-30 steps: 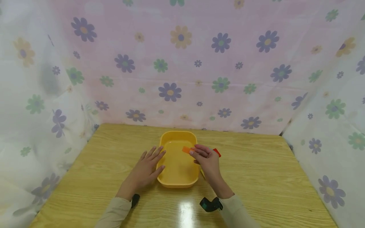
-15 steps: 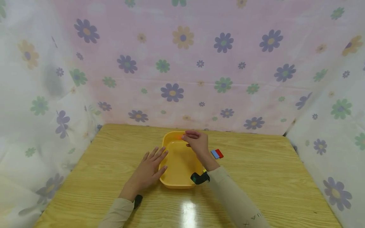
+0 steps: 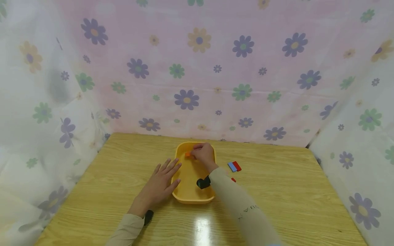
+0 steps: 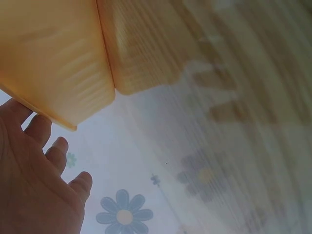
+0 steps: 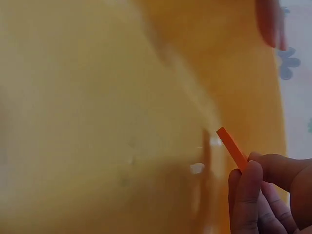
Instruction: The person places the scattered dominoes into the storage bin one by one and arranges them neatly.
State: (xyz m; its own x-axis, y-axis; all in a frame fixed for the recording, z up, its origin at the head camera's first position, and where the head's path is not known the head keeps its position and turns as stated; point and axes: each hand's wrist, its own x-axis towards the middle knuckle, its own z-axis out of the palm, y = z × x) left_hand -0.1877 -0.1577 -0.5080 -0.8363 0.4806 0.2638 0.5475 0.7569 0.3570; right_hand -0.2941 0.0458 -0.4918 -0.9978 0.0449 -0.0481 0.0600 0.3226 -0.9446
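A yellow plastic tray [image 3: 192, 201] stands on the wooden table, its long side running away from me. Inside its far end, my right hand [image 3: 203, 155] pinches a flat, rectangular orange block [image 3: 187, 154] between thumb and fingers. The right wrist view shows the orange block [image 5: 231, 147] jutting from the fingertips, close to the tray's wall [image 5: 248, 97]; whether it touches the tray I cannot tell. My left hand [image 3: 158, 184] lies at the tray's left rim with straight, spread fingers. From below, the left wrist view shows its fingertips against the rim [image 4: 61, 123].
Right of the tray, a light blue block [image 3: 232, 166] and a red block [image 3: 237, 166] lie side by side on the table [image 3: 277, 191]. Another red piece [image 3: 233, 179] is mostly covered by my right sleeve [image 3: 240, 205]. A flowered curtain [image 3: 197, 68] encloses the back and sides.
My right hand has carried the orange block from above the tray's right side to its far end and lowered it inside, uncovering the blue and red blocks. The left hand stays put.
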